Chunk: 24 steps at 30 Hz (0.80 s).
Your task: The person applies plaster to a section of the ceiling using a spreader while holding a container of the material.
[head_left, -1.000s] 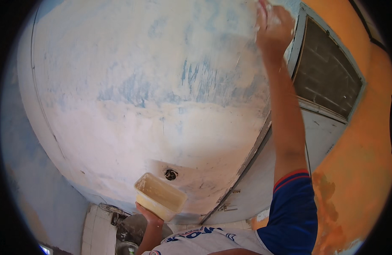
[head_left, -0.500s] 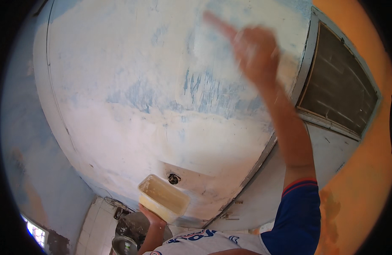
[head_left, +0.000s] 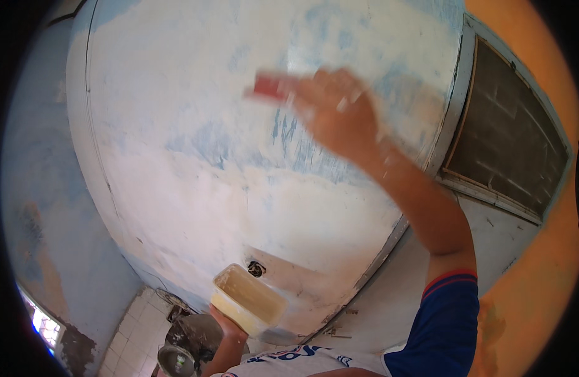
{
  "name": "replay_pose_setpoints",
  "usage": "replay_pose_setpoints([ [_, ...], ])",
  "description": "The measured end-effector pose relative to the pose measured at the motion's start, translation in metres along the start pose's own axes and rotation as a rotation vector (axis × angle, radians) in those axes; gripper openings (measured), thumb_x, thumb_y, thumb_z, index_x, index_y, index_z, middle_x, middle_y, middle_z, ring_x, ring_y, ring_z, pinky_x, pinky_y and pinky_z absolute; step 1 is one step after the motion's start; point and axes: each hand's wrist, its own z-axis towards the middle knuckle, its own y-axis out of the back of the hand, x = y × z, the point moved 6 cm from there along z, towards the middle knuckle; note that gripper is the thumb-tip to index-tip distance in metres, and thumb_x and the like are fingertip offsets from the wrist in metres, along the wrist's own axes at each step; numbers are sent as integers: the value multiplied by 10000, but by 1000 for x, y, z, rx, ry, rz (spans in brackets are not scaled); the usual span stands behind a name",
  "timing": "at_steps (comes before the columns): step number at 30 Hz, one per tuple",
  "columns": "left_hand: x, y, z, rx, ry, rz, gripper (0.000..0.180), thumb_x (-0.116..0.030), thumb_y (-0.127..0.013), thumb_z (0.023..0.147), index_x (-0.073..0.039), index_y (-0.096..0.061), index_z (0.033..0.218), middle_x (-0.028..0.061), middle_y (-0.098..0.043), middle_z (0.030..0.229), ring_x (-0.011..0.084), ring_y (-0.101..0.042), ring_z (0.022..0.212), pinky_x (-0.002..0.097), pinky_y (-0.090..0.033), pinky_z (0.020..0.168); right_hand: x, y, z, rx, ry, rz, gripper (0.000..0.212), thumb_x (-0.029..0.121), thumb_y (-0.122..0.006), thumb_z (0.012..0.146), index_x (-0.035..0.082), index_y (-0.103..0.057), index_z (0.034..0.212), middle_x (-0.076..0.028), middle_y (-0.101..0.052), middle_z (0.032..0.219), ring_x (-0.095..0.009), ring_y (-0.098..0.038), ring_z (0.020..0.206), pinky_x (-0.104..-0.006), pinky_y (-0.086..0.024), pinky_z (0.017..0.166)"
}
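Note:
My right hand point(head_left: 339, 110), dusted with white, is raised in front of the wall. It is closed on a flat red scraper point(head_left: 270, 87), smeared by motion, so its blade is hard to make out. Whether the scraper touches the wall point(head_left: 195, 188) I cannot tell. That wall is pale, with blue patches showing through a whitish coat. Low down, my left hand point(head_left: 228, 324) grips a cream rectangular tub point(head_left: 229, 303) by its side. The tub is tilted, and whitish residue coats its inside.
Just above the tub, an open socket hole point(head_left: 256, 269) shows wires. A framed dark panel point(head_left: 509, 132) and a door edge stand at the right, beside an orange wall point(head_left: 528, 283). Bottom left, a metal pot point(head_left: 176, 360) and a dark basin point(head_left: 198, 333) stand on floor tiles point(head_left: 138, 323).
My right hand has swept down and to the left across the wall, and the red scraper now shows its flat side. My left hand still holds the tub, nearly in place.

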Motion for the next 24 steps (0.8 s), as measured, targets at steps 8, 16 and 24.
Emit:
replay_pose_setpoints([
  [8,-7,-22,13,-6,-40,-21,775,-718,-244,1011,-185,-443,1537,69,-506,1523,318,-506,1377,472,-428,1134,-159,31,57,-199,-244,-491,207,207,-629,967,91,-757,1080,-88,-661,923,-311,-607,906,-455,-472,845],
  [16,-22,-14,21,-27,-26,-9,775,-716,-248,1011,-181,-437,1539,75,-499,1526,321,-502,1379,479,-424,1136,35,-14,-38,-49,-154,25,282,162,-731,926,218,-762,1201,1,-716,928,-172,-670,855,-505,-459,917],
  [24,-25,1,23,-63,26,0,769,-715,-259,1012,-185,-440,1538,66,-504,1524,316,-500,1380,476,-430,1128,-154,43,83,-306,-363,-328,241,224,-633,967,123,-759,1145,-91,-673,965,-313,-606,933,-472,-465,873],
])
